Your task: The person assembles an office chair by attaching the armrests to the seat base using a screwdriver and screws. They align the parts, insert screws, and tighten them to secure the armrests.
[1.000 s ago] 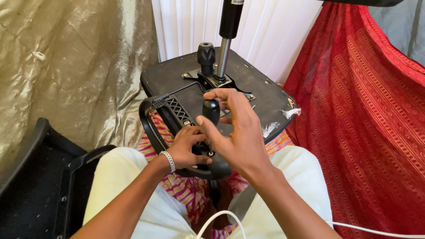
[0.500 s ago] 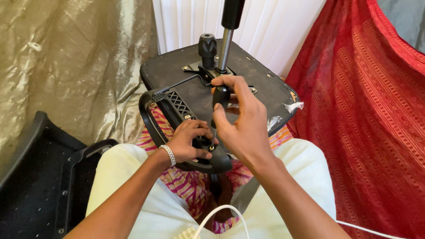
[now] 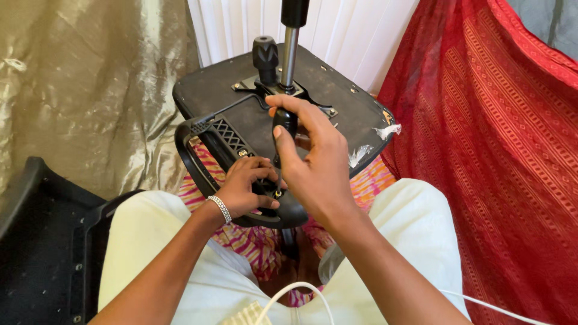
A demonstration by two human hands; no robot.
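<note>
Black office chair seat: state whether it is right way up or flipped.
Flipped. The black office chair seat shows its underside, with metal mounting plate, round black knob and silver gas-lift column pointing upward.

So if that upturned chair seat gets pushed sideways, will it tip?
Probably wobbles: the chair seat lies tilted against fabric. The metal post rising from it makes it top-heavy. The left hand on the armrest likely steadies it.
</note>
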